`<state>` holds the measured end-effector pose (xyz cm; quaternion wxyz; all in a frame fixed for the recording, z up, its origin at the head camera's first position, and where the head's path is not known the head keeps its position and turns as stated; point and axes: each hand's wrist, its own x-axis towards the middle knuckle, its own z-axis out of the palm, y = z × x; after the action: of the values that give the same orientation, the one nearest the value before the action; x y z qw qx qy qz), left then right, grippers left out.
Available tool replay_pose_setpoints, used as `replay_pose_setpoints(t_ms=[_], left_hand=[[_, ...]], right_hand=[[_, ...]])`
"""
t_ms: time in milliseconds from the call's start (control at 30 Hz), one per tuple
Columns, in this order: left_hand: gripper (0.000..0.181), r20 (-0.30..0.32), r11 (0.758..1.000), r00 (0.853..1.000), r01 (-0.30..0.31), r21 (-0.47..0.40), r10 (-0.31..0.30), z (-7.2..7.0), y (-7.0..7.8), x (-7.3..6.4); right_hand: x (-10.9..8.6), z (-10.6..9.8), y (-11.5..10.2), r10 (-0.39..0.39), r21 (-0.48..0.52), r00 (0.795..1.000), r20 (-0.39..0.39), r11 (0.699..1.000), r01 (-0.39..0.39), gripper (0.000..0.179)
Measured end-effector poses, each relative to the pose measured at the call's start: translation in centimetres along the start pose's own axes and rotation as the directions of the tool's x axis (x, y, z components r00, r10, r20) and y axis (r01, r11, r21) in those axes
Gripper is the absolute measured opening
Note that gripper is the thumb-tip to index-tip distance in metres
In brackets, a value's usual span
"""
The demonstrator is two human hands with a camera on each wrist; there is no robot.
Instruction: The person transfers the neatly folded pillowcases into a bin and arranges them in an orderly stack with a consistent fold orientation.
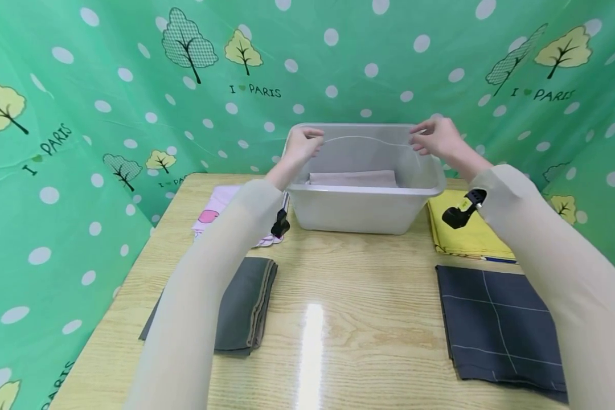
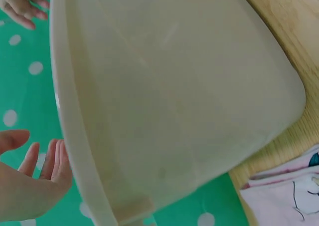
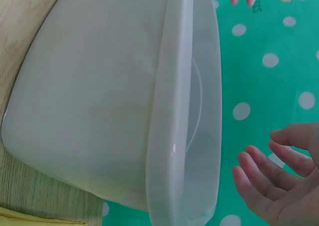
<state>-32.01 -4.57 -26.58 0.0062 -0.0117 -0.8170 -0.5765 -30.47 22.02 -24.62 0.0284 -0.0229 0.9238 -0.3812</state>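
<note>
A white plastic bin [image 1: 353, 210] stands at the back of the table, with a folded pale cloth [image 1: 352, 179] lying on its floor. Over the bin's left end hovers my left hand [image 1: 302, 145], fingers loosely bent and holding nothing. My right hand [image 1: 438, 138] is above the right end in a similar pose, also holding nothing. Each wrist view shows the near hand, left [image 2: 40, 181] and right [image 3: 279, 181], with fingers spread beside the bin's rim. A thin pale curved line runs along the inner back wall between the hands.
Left of the bin lies a folded pink printed cloth [image 1: 222, 196], with a folded dark grey cloth [image 1: 243, 307] nearer. On the right are a folded yellow cloth [image 1: 453, 228] and a navy checked cloth [image 1: 497, 324]. A green dotted curtain [image 1: 338, 68] hangs behind the wooden table [image 1: 359, 296].
</note>
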Motion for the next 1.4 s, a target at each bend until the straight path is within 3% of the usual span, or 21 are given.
replay_pose_setpoints(t_ms=[367,667,900,1400], left_hand=[[0.027,0.097,0.992,0.988,-0.120,-0.043,0.124,1.0,0.6,-2.5],[0.026,0.138,0.978,0.970,-0.190,-0.082,0.200,1.9,0.7,-4.7],[0.025,0.177,0.966,0.951,-0.237,-0.107,0.253,2.9,0.8,-6.5],[0.027,0.281,0.960,0.921,-0.235,-0.153,0.271,5.1,0.0,-9.2]], right_hand=[[-3.1,-0.6,0.0,-0.080,0.049,0.996,0.024,0.996,0.079,0.039],[-5.6,-0.8,1.5,-0.168,0.017,0.986,-0.014,0.986,0.168,0.039],[-7.2,-1.2,2.7,-0.156,0.012,0.987,-0.042,0.988,0.156,0.044],[-11.0,-2.8,5.9,-0.132,0.063,0.986,-0.102,0.988,0.139,0.045]])
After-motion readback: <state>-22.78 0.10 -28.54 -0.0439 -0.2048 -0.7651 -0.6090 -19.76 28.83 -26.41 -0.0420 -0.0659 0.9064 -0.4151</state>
